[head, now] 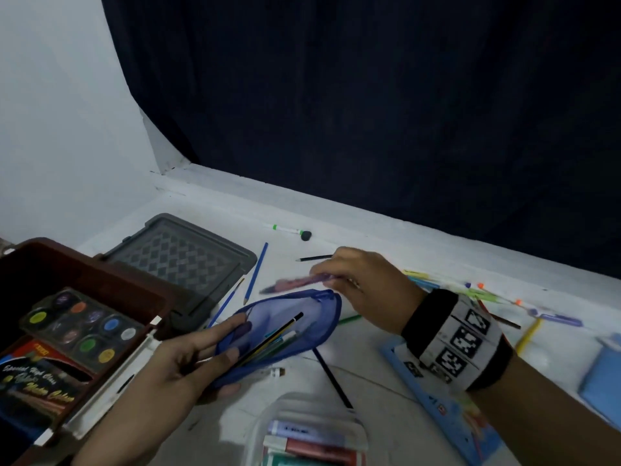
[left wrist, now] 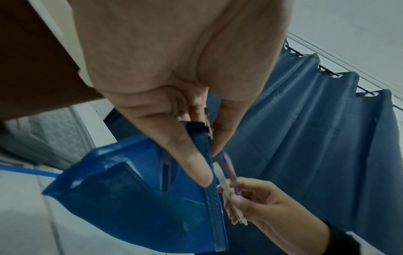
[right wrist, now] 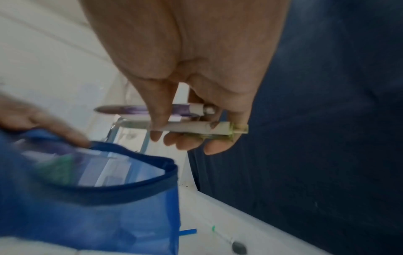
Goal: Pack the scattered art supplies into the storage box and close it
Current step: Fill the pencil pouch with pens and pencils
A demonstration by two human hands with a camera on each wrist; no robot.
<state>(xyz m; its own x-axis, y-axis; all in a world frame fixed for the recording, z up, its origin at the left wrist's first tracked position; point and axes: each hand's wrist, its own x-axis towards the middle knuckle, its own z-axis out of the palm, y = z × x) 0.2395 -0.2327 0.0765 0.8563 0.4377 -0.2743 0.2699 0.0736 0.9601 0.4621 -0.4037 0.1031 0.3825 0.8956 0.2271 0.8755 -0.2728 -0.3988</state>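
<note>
Two pens (right wrist: 174,119), one purple and one pale with a greenish end, sit side by side in the right hand (head: 364,290), pinched between thumb and curled fingers just above the mouth of a blue mesh pouch (head: 279,334). Her left hand (head: 188,361) grips the pouch at its near end, thumb on one face and fingers under the other, holding the zip edge apart so the mouth gapes. Inside the pouch lie a striped black-and-yellow pencil (head: 272,338) and several green and pale sticks, blurred through the mesh.

At the desk's left edge stands the brown storage box (head: 84,270), open, with a round-pan watercolour palette (head: 82,326) and a red paint carton (head: 37,375) inside. Its grey lid (head: 181,257) lies just behind it toward the back edge. Loose pencils, a green-capped marker (head: 285,229) and more pens are scattered along the back and right of the desk (head: 386,375). Near the front edge a clear case of markers (head: 312,438) sits beside a blue ruler (head: 447,412). A dark curtain (head: 369,95) hangs behind the desk.
</note>
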